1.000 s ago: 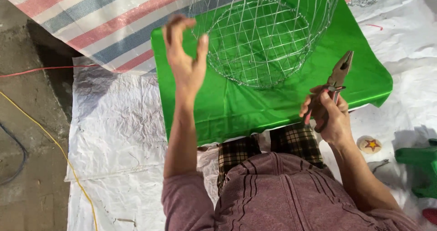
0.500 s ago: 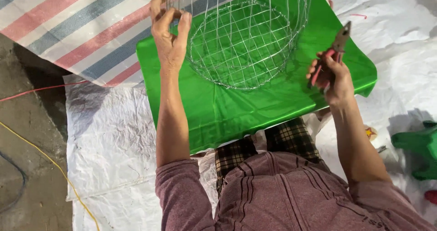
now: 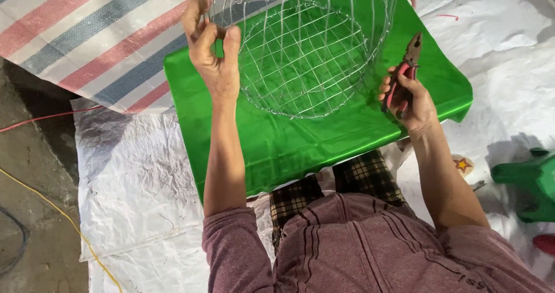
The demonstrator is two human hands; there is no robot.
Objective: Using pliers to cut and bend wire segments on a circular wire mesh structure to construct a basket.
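A round wire mesh basket [image 3: 303, 56] stands on a shiny green sheet [image 3: 277, 148] laid over my lap. My left hand [image 3: 211, 56] grips the basket's wire wall at its left side, fingers pinched on a wire. My right hand [image 3: 407, 99] holds red-handled pliers [image 3: 404, 73], jaws pointing up, just to the right of the basket and apart from it. The basket's top runs out of view.
A striped red, blue and white tarp [image 3: 87, 33] lies at the upper left. White plastic sheeting [image 3: 133, 177] covers the ground around me. A green plastic object [image 3: 529, 183] sits at the right, and a yellow cord [image 3: 52, 212] crosses the bare floor at the left.
My left hand went from open in the air to gripping the basket's left wall. My right hand lifted the pliers up beside the basket's right side.
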